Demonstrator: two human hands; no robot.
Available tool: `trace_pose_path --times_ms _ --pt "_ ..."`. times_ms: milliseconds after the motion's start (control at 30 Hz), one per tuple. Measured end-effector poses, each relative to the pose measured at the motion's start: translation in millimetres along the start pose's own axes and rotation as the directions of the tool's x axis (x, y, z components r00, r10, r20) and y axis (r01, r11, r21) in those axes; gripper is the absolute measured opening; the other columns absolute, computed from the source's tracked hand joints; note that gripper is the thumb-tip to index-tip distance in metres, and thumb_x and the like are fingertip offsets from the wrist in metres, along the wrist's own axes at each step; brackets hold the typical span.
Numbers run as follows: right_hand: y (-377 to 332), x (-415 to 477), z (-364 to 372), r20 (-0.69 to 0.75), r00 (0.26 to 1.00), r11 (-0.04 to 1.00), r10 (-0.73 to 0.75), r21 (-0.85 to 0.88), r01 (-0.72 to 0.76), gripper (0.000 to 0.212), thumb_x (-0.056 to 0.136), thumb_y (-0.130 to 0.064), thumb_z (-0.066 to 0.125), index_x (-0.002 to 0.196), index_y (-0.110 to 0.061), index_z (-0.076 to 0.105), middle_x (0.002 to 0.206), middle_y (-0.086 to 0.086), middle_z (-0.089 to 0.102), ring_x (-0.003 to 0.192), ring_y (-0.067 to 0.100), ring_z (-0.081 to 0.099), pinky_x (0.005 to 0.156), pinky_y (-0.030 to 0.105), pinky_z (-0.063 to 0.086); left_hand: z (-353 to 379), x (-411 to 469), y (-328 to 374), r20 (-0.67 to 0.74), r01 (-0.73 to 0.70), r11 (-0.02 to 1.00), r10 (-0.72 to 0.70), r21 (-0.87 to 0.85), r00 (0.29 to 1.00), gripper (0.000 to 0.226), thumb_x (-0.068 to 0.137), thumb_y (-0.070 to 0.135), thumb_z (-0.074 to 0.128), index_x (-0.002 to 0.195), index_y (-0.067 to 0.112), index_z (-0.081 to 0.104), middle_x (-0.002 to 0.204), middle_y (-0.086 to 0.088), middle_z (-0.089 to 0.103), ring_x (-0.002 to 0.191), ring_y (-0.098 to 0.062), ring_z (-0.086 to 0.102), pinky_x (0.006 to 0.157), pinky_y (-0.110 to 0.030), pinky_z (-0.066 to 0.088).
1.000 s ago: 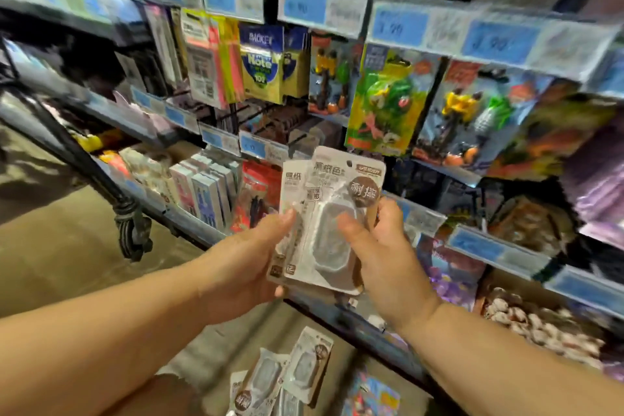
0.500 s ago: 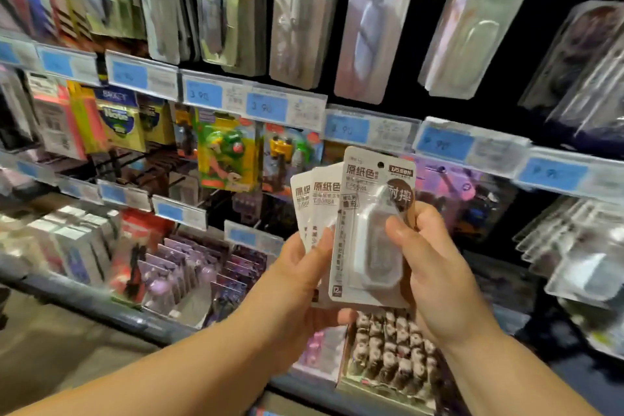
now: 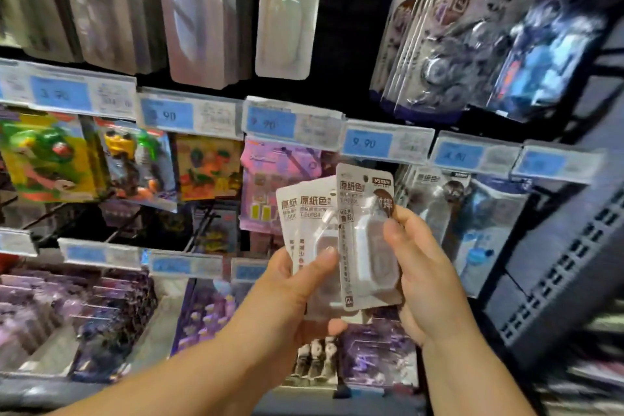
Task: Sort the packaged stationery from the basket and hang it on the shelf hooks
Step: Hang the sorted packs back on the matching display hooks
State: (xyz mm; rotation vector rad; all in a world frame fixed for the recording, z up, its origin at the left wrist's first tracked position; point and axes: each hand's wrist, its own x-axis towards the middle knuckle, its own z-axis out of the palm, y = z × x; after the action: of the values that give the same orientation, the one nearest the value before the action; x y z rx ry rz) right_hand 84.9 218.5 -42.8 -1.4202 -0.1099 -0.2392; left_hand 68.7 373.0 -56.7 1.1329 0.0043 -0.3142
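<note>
left hand [image 3: 293, 284]: grips two fanned packets [image 3: 304, 213], thumb across their fronts.
right hand [image 3: 425, 280]: pinches front packet [image 3: 366, 236] by its right edge, upright, overlapping the pair.
hanging packs [image 3: 435, 199]: similar type, just behind the right hand, under price label [image 3: 368, 143].
lower shelf [image 3: 33, 392]: rows of purple packs [image 3: 111, 307], blurred.

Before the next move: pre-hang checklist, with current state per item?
1. Front packet pinched by right hand: ok.
2. Two rear packets gripped in left hand: ok.
3. Front packet's top edge free of fingers: ok.
4. Matching row found: hanging packets of the same look sit just right of the front packet: ok.
5. Hook tip on that row in sight: not ok, hidden behind the packets.
6. Room left on that hook: cannot tell.
</note>
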Motion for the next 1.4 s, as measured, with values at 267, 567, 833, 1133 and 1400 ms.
trace_pose_path --times_ms 267,567,833,1133,1400 --pt "-0.6 0.9 -57.7 -0.218 0.974 0.998 -0.063 -0.039 0.056 0.043 0.082 -0.026 0.066 0.123 -0.024 0.059 0.117 0.002 0.068 0.112 0.024 0.063 0.102 0.049 0.045 30.8 14.8 -22.4 0.047 0.049 0.998 -0.05 0.028 0.998 0.066 0.054 0.044 0.078 0.114 0.024 0.06 0.104 -0.011 0.073 0.082 -0.03 0.072 0.053 -0.029 0.05" --pt "3.6 11.2 -93.5 -0.411 0.882 0.97 -0.233 -0.156 0.184 0.023 0.091 -0.014 0.061 0.104 -0.033 0.055 0.1 -0.01 0.068 0.086 -0.001 0.067 0.069 0.018 0.048 48.5 32.2 -21.4 0.02 0.016 0.995 -0.018 0.1 1.0 0.065 0.061 0.038 0.074 0.12 0.019 0.053 0.084 -0.003 0.075 0.061 -0.023 0.07 0.046 -0.025 0.05" --pt "8.5 20.6 -92.7 -0.403 0.874 0.958 -0.27 -0.203 0.203 0.024 0.092 -0.021 0.063 0.107 -0.034 0.052 0.105 -0.007 0.069 0.094 0.003 0.067 0.077 0.022 0.048 49.7 37.1 -31.3 -0.002 0.015 0.994 -0.015 0.108 1.0 0.061 0.061 0.042 0.075 0.116 0.023 0.056 0.091 -0.004 0.074 0.064 -0.022 0.07 0.047 -0.024 0.05" --pt "8.1 24.8 -92.2 -0.371 0.879 0.95 -0.3 -0.202 0.239 0.022 0.093 -0.017 0.061 0.108 -0.03 0.051 0.098 -0.008 0.072 0.092 0.012 0.07 0.079 0.034 0.055 49.0 41.5 -35.7 -0.057 -0.01 0.996 0.015 0.093 0.998 0.096 0.057 0.047 0.078 0.143 0.026 0.039 0.12 -0.011 0.063 0.059 -0.018 0.069 0.046 -0.022 0.047" --pt "13.9 34.8 -87.0 -0.423 0.86 0.957 -0.285 -0.166 0.236 0.022 0.092 -0.019 0.064 0.103 -0.035 0.055 0.102 -0.004 0.07 0.094 0.013 0.069 0.072 0.034 0.056 50.1 42.1 -32.0 -0.07 -0.041 0.994 0.049 0.106 0.996 0.089 0.051 0.05 0.077 0.131 0.023 0.049 0.108 -0.006 0.069 0.064 -0.018 0.066 0.048 -0.024 0.048"
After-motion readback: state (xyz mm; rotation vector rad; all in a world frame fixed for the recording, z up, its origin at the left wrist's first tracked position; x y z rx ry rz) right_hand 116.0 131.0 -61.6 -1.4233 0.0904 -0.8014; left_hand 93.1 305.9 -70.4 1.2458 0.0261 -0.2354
